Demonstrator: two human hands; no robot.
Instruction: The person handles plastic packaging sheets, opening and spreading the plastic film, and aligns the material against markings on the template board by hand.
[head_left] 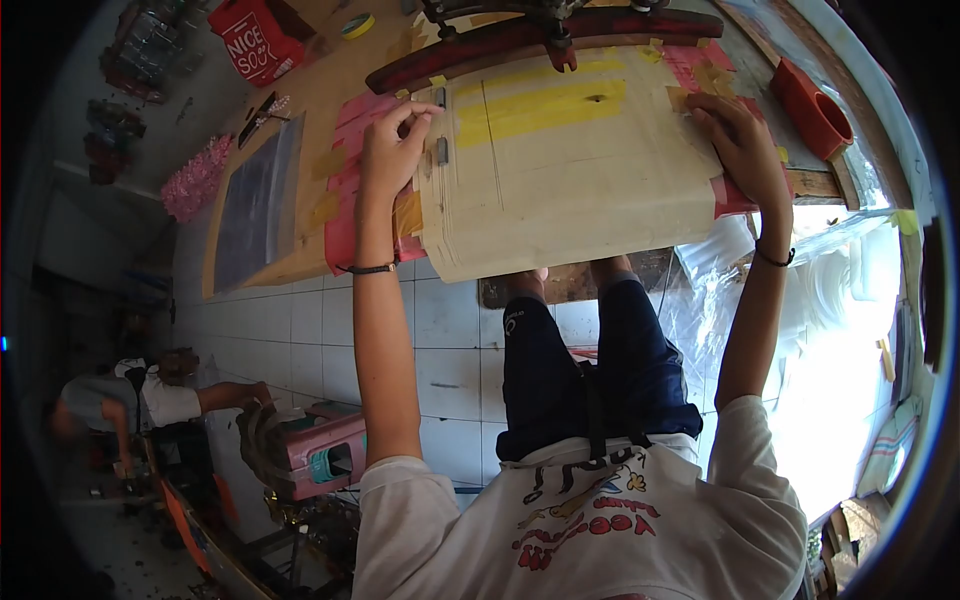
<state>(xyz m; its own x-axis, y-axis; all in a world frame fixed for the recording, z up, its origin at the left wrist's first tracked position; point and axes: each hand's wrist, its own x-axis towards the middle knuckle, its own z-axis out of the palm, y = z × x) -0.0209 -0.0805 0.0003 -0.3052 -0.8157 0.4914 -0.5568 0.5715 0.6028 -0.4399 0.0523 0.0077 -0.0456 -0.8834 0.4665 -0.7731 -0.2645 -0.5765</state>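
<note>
A cream sheet point(580, 190) with yellow tape strips point(540, 105) covers the work surface in front of me, and a thin dark line runs down it. My left hand point(393, 150) is at its left edge, fingers curled in toward the thumb, beside two small grey pieces point(442, 150). At the opposite edge, my right hand point(738, 140) rests with bent fingers and thumb close together near brown tape. What either hand pinches is too thin or hidden to make out. Just beyond the sheet, a curved red bar point(640, 27) spans the surface on a dark metal mount.
Pink-red taped padding point(345, 170) borders the sheet. A clear plastic stack point(255, 200) lies on the left, with a red bag point(255, 45) and tape roll point(357, 26) farther back. A red-orange container point(810, 110) stands right. Another person point(130, 400) bends at lower left near a pink stool point(325, 450).
</note>
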